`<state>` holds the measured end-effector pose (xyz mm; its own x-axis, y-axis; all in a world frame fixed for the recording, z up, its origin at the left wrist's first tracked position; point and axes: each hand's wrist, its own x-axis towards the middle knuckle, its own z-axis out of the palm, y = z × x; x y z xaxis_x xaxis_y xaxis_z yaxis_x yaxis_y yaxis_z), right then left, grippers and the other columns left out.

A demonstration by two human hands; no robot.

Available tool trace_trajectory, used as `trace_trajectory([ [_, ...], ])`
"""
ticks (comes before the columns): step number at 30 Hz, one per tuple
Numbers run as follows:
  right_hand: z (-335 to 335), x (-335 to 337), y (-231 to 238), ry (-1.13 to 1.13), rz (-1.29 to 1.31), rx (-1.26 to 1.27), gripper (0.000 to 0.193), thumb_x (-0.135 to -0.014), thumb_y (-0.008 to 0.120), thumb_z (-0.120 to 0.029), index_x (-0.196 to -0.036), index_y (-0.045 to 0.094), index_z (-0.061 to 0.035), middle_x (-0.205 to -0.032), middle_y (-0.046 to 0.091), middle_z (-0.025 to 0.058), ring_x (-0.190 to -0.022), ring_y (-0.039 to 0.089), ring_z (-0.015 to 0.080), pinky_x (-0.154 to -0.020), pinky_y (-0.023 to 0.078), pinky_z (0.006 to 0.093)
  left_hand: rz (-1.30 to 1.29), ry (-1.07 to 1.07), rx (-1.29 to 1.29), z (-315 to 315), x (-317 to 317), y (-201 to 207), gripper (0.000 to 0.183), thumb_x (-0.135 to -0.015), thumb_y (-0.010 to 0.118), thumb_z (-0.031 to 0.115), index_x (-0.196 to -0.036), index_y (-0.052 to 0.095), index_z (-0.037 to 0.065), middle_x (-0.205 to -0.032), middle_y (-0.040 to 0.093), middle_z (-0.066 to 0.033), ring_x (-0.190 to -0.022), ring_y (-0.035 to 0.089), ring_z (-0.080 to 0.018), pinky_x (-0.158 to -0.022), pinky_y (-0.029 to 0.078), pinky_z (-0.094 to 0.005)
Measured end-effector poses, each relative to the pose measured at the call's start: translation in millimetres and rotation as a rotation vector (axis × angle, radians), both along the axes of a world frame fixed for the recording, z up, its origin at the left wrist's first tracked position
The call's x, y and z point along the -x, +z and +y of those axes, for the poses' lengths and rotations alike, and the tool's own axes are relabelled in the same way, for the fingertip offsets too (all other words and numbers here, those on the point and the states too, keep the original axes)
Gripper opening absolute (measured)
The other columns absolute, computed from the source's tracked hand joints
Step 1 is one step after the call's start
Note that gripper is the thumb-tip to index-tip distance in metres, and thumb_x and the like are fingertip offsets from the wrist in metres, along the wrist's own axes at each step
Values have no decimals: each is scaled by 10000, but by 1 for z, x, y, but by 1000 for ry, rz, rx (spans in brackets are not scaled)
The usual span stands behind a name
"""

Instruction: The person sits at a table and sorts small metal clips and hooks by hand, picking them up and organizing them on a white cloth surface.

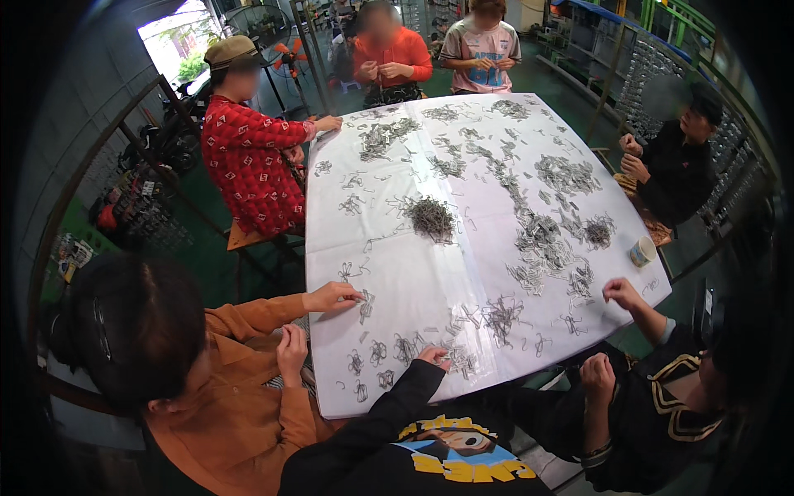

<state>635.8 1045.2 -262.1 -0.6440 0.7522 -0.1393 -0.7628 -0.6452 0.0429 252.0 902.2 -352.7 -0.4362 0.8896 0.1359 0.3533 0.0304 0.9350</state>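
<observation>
My left hand [434,357], in a black sleeve, reaches to the near edge of the white-covered table [380,289]. Its fingers are bent together at a loose pile of small grey metal pieces [461,361]. Whatever lies between the fingertips is too small to make out. Left of this hand lie several small bunches of bent wire hooks [378,354]. A darker heap of wire hooks [501,318] sits beyond it to the right. My right hand does not show.
Co-workers sit around the table; one in a brown shirt [240,413] is close on my left, with a hand [335,296] on the tabletop. A neighbour's hand [622,293] hovers at the right edge. Larger metal piles [542,240] and a paper cup [642,251] stand farther off.
</observation>
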Motion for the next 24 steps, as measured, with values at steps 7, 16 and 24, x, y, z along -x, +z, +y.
trace_trajectory([
  [7,35,-17,-33,-30,629,523,98,-886,440,-231,-869,505,-159,-789,488,-39,-750,473,89,-673,318,234,-21,23,-63,14,-4,-32,207,-661,670,98,-847,583,81,-725,504,-48,-608,488,-148,-568,424,-272],
  [16,27,-23,-48,5,297,135,112,-890,410,-209,-839,487,-146,-762,471,-39,-728,469,89,-669,329,230,-107,-21,36,18,-2,-11,127,-740,604,76,-862,580,53,-772,519,-41,-644,486,-115,-582,413,-232],
  [24,20,-1,-37,-110,1233,960,131,-884,415,-214,-798,448,-122,-716,475,7,-704,478,127,-658,361,269,-183,43,76,-5,4,-26,101,-768,586,83,-861,591,44,-728,532,-40,-618,491,-104,-569,424,-240],
])
